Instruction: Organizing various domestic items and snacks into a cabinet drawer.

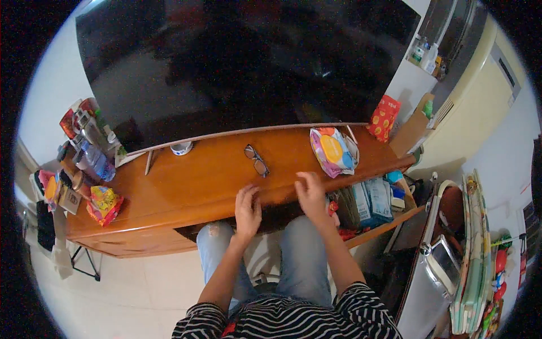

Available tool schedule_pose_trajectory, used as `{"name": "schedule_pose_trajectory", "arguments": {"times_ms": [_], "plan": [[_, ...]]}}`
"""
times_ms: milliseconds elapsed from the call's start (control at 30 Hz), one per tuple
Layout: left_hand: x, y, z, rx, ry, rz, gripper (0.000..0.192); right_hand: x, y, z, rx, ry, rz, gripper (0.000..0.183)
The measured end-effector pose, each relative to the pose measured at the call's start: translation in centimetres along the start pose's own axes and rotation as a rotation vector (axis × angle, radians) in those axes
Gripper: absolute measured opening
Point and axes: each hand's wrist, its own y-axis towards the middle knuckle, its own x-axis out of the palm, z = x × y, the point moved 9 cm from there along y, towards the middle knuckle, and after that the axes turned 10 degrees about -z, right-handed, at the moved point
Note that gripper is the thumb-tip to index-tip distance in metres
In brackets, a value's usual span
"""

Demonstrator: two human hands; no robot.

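Observation:
A pair of dark-framed eyeglasses lies on the wooden TV cabinet. Just short of the glasses, at the cabinet's front edge, is my left hand, its fingers curved and apart with nothing seen in them. To its right, my right hand is raised over the same edge, fingers spread, slightly blurred and holding nothing visible. A pack of wipes with a yellow lid lies beyond my right hand. Below that hand, an open drawer holds several blue-and-white packets.
A large dark television stands behind the glasses. A small white bowl sits near its base. Bottles and a red-yellow snack bag crowd the left end. A red packet stands at the right; folded boards lean nearby.

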Motion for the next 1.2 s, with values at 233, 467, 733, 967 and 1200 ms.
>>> {"name": "schedule_pose_trajectory", "arguments": {"times_ms": [233, 467, 733, 967, 1200], "plan": [[1.2, -0.3, 0.8, 0.134, 0.188, -0.181, 0.033, 8.4, 3.7, 1.0, 0.100, -0.089, -0.133, 0.037], [1.5, -0.6, 1.3, 0.133, 0.262, -0.201, 0.028, 9.3, 3.0, 1.6, 0.148, -0.135, -0.197, 0.032], [2.0, -0.7, 0.5, 0.088, 0.286, -0.186, 0.029, 5.2, -2.9, 4.4, 0.203, 0.453, -0.190, 0.027], [6.1, -2.9, 3.9, -0.019, -0.027, -0.231, 0.033, -7.1, -11.3, 4.9, 0.386, 0.010, 0.052, 0.022], [13.3, -3.8, 10.8, 0.069, -0.226, -0.537, 0.041, -15.0, -22.6, 10.4, 0.695, -0.412, 0.397, 0.063]]}}
